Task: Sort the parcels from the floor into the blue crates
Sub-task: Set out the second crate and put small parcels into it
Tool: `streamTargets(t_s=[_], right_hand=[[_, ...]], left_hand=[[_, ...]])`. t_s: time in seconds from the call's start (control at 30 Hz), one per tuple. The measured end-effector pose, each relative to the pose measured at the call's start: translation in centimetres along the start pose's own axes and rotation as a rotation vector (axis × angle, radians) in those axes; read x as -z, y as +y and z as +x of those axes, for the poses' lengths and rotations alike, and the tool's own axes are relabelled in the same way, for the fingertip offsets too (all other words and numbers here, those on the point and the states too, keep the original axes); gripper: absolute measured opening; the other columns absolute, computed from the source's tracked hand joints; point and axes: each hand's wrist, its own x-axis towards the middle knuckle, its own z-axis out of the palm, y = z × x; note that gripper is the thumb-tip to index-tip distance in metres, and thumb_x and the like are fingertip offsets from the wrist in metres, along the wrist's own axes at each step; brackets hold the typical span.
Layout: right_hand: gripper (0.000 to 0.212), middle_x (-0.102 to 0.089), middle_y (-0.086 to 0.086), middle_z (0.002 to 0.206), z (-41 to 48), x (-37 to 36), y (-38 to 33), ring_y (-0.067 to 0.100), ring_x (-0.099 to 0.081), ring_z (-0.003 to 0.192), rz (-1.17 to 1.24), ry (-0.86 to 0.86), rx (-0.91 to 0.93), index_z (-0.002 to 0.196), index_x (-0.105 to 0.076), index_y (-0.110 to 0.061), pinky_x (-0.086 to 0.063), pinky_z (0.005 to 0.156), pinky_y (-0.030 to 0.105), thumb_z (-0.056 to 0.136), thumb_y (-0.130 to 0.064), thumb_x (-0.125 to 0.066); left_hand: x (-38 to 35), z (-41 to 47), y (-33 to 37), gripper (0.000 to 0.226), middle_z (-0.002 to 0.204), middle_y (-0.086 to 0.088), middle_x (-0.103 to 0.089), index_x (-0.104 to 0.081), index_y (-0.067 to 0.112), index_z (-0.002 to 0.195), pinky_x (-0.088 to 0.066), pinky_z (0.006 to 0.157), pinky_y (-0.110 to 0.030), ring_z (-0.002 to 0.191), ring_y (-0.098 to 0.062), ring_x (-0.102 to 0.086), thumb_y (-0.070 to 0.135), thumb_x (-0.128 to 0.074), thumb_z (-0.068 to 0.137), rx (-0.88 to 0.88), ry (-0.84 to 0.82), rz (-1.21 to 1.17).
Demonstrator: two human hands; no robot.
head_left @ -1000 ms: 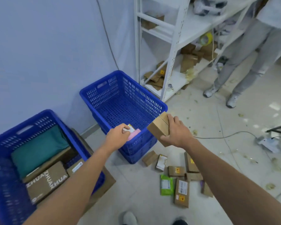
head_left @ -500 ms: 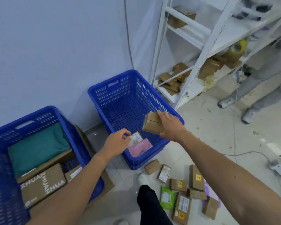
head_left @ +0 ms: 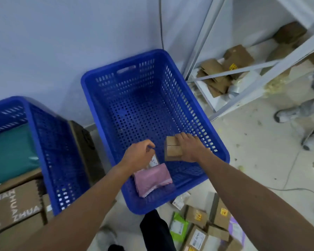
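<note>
A blue crate [head_left: 124,67] stands against the wall. Both my hands are inside it, near its front. My right hand [head_left: 189,151] grips a small brown cardboard box [head_left: 173,149] above the crate floor. My left hand [head_left: 139,154] is closed, with a small white-labelled parcel [head_left: 154,161] at its fingertips. A pink mailer [head_left: 152,178] lies just under that hand; I cannot tell whether it is still held. A second blue crate [head_left: 32,113] at the left holds a teal bag [head_left: 11,151] and printed cardboard boxes [head_left: 16,205]. Several parcels [head_left: 197,215] and a green mailer [head_left: 179,227] lie on the floor.
White metal shelving [head_left: 202,51] with brown boxes stands right of the crate. Another person's shoes [head_left: 286,115] are at the far right. A cable [head_left: 294,190] runs over the floor. My own dark trouser leg [head_left: 156,230] is at the bottom.
I have stepped closer and lean over the crate. Both hands have dropped from the front rim down inside it, the right one carrying the brown box, the left one the pink mailer.
</note>
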Motion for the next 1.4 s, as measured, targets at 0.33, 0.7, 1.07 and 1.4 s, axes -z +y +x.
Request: streamTargets(t_s=[0.33, 0.7, 1.07, 1.4], right_hand=[[0.075, -0.026, 0.01, 0.155, 10.8, -10.3, 2.0, 0.033, -0.027, 0.142, -0.097, -0.447, 0.013, 0.153, -0.021, -0.015, -0.03, 0.113, 0.052, 0.089, -0.027, -0.059], [0.052, -0.03, 0.01, 0.157, 11.5, -14.2, 4.7, 0.033, -0.033, 0.141, -0.119, -0.474, -0.065, 0.154, -0.03, -0.021, -0.028, 0.115, 0.052, 0.103, -0.027, -0.041], [0.083, -0.019, 0.01, 0.16, 7.8, -12.8, 1.8, 0.035, -0.02, 0.144, -0.206, -0.508, -0.163, 0.157, -0.018, -0.019, -0.021, 0.116, 0.051, 0.091, -0.053, -0.055], [0.046, -0.048, 0.007, 0.146, -0.3, -9.1, -0.5, 0.028, -0.049, 0.127, 0.169, -0.39, -0.199, 0.143, -0.046, -0.013, -0.046, 0.1, 0.042, 0.101, -0.029, -0.035]], left_hand=[[-6.8, 10.3, -5.8, 0.029, 0.113, -0.002, -0.07, -0.063, 0.02, 0.125, -0.05, 0.076, -0.034, 0.087, -0.019, -0.063, 0.029, -0.045, 0.105, 0.043, -0.027, 0.051], [-10.2, 13.6, -5.8, 0.026, 0.122, -0.004, -0.068, -0.064, 0.022, 0.122, -0.056, 0.083, -0.04, 0.097, -0.025, -0.066, 0.029, -0.045, 0.105, 0.112, -0.072, 0.065], [-8.4, 11.0, -3.8, 0.026, 0.121, -0.003, -0.068, -0.065, 0.018, 0.12, -0.052, 0.089, -0.033, 0.103, -0.02, -0.064, 0.027, -0.048, 0.103, 0.115, -0.093, 0.089], [-5.3, 4.8, -0.3, 0.032, 0.074, 0.006, -0.057, -0.048, 0.03, 0.072, -0.037, 0.054, -0.026, 0.064, -0.009, -0.051, 0.032, -0.042, 0.104, 0.119, -0.139, 0.208]])
